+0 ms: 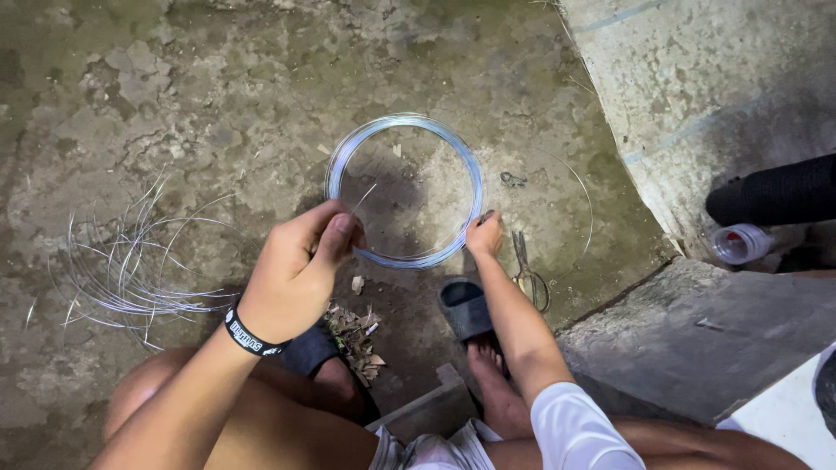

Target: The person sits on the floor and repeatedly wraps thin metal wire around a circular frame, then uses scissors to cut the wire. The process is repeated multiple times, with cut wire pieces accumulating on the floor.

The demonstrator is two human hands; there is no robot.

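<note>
A round coil of thin silvery wire point(406, 127) hangs upright above the rough concrete ground, held between both hands. My left hand point(300, 270), with a black wristband, pinches the coil's lower left rim, and a loose wire end sticks up near its thumb. My right hand point(485, 235) grips the coil's lower right rim. One strand of the wire loops out to the right of the coil. Below the right hand, scissors point(528, 271) lie on the ground.
A heap of cut wire pieces point(131, 265) lies at the left. My feet in dark slippers point(466, 306) rest beside dry leaf scraps point(355, 334). A concrete ledge point(697, 87) rises at the right, with a clear plastic jar point(738, 243) and a black sleeve-like object point(775, 191).
</note>
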